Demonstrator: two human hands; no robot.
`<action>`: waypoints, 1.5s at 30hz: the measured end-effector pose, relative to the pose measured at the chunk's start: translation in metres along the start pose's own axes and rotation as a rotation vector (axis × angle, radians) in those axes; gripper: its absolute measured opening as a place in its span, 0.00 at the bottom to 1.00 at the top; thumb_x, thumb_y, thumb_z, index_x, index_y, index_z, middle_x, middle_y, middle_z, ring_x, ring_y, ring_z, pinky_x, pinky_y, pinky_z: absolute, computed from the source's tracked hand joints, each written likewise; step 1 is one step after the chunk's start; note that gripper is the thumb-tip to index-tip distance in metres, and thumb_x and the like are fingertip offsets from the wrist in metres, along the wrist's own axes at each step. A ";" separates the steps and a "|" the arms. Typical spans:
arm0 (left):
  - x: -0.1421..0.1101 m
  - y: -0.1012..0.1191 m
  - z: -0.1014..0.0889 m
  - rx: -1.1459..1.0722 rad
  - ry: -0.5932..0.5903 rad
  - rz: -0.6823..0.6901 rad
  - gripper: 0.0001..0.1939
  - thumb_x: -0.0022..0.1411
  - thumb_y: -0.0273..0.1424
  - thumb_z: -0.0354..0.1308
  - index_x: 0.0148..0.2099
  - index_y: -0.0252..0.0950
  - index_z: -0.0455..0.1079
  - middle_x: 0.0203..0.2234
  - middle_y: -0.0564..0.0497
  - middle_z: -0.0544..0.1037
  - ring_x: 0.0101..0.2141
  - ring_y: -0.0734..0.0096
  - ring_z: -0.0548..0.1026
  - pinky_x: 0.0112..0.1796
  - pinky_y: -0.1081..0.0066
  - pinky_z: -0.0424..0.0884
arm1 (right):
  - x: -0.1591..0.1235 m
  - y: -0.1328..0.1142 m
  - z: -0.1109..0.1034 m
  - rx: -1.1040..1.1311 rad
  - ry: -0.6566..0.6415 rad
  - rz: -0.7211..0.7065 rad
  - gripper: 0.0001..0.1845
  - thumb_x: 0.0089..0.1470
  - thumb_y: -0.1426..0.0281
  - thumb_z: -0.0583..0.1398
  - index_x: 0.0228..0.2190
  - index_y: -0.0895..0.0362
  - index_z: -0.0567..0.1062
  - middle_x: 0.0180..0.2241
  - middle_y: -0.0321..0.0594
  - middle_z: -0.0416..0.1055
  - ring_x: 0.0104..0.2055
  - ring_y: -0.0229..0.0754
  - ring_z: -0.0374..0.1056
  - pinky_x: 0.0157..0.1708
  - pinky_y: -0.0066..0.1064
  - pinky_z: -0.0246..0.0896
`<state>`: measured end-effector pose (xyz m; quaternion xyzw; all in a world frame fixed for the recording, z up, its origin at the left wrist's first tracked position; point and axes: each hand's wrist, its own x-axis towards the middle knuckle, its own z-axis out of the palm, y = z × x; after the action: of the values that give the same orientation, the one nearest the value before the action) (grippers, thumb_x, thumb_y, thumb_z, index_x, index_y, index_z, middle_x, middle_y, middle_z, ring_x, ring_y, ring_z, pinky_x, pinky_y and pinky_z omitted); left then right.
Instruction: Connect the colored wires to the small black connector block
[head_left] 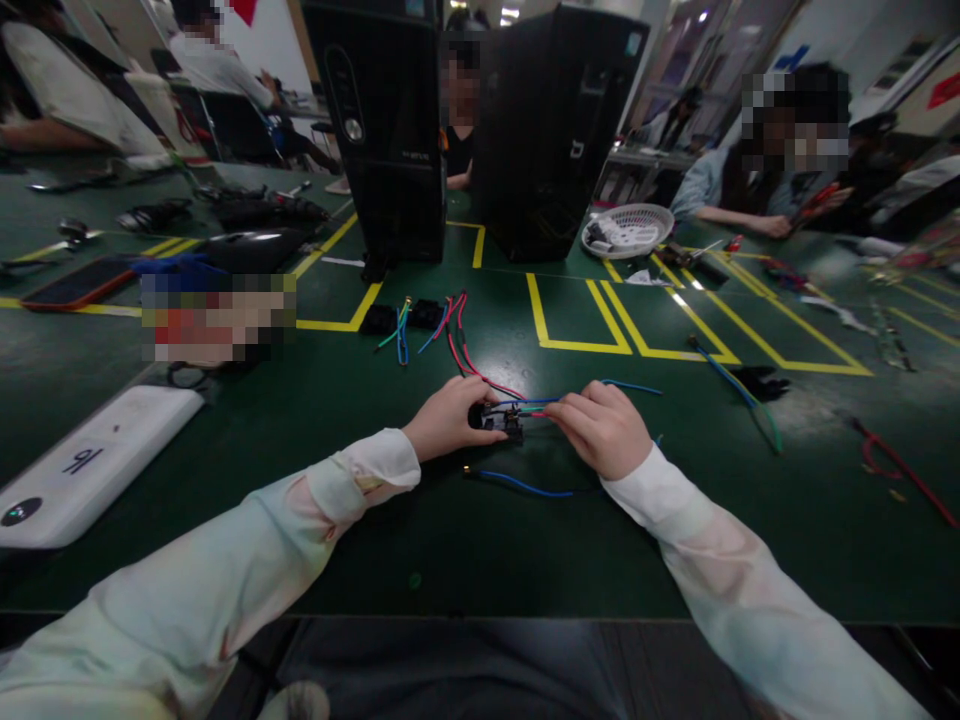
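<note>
My left hand (448, 417) is closed around a small black switch-like part (496, 418) resting on the green table (480, 540). My right hand (601, 428) pinches thin coloured wires (534, 405) at the part's right side. Red and blue leads (480, 375) run from the part toward the far side. A loose blue wire (525, 486) lies on the mat just below both hands. Both sleeves are pale and long.
Two black computer towers (390, 130) stand ahead, with two more small black parts and wires (409, 320) before them. A white basket (628, 230) sits right, a white device (90, 465) left, a phone (79, 283) far left. Other people sit around the table.
</note>
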<state>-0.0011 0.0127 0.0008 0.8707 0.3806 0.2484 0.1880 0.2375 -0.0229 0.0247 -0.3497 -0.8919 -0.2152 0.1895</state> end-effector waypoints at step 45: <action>0.000 0.000 -0.001 -0.013 -0.013 -0.023 0.18 0.47 0.42 0.63 0.37 0.37 0.66 0.35 0.51 0.71 0.38 0.63 0.68 0.39 0.65 0.64 | -0.003 0.003 -0.005 0.288 -0.005 0.207 0.06 0.56 0.70 0.53 0.33 0.59 0.70 0.32 0.44 0.68 0.36 0.43 0.61 0.35 0.35 0.55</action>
<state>-0.0017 0.0122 0.0018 0.8665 0.3879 0.2430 0.1990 0.2426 -0.0254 0.0279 -0.4094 -0.8732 -0.0636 0.2565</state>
